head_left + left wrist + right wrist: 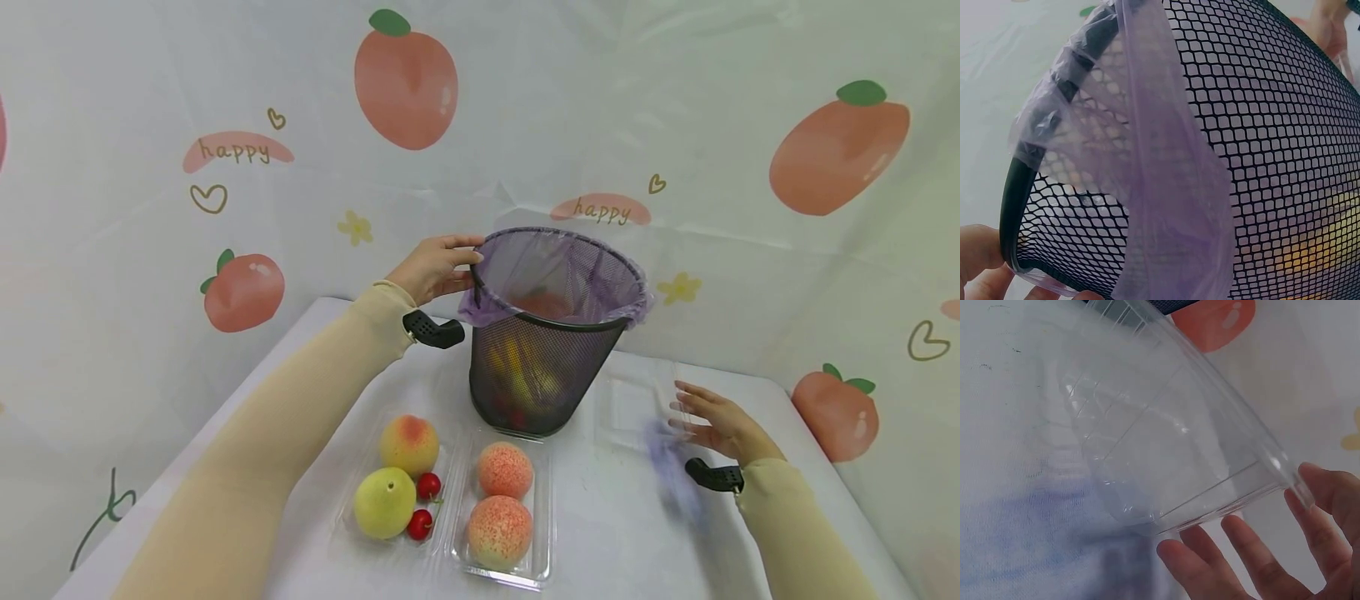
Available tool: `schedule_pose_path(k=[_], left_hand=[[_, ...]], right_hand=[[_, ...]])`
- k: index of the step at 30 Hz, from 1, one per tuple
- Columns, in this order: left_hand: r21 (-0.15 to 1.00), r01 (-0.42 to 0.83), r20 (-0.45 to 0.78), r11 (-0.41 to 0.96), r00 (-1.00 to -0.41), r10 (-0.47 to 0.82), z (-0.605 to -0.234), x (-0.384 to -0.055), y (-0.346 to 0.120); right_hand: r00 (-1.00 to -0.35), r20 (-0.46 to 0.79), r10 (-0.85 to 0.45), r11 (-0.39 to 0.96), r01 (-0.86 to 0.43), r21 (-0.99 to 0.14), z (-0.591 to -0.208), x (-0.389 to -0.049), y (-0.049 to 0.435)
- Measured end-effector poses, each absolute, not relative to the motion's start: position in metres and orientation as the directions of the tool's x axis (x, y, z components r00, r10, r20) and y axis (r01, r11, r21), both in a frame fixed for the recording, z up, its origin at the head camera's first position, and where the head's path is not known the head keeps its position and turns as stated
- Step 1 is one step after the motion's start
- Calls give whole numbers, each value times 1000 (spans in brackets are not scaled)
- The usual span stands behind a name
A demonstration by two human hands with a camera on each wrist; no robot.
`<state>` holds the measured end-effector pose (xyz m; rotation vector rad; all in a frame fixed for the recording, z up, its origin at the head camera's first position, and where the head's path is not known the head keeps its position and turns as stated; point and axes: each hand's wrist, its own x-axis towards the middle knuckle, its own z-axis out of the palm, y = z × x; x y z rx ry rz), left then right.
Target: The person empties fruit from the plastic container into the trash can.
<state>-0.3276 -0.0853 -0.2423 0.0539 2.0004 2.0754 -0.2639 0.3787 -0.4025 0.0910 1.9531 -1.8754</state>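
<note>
My left hand [442, 265] grips the left rim of a black mesh wastebasket [525, 375], its fingertips also showing at the rim in the left wrist view. The wastebasket leans, and a purple bin liner [1166, 187] is folded over its rim. Yellow and red items show dimly through the mesh. On the right, my right hand [716, 427] pinches the edge of a clear plastic tray [1141, 431] between thumb and fingers. In the right wrist view this tray is tilted and holds nothing visible.
Two speckled peaches [504, 471] sit in a clear tray [546, 533] in front of the wastebasket. Left of them, another clear tray holds a peach [409, 446], a yellow-green fruit [384, 502] and two cherries [420, 524]. A blurred bluish patch [672, 475] shows below my right hand.
</note>
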Motion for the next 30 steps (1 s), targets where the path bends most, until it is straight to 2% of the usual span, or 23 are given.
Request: schedule_pose_path(k=[23,30], left_hand=[[983,-184,-181,-5,-968,175,-242,-330,-83],[982,-187,-183,-10,-968,171,-242,-330,-83]], right_hand=[[-895,-384,-229,-91,412,-906,-410,-261,379],[-895,-399,-201,-108,425,-899,-409,-261,378]])
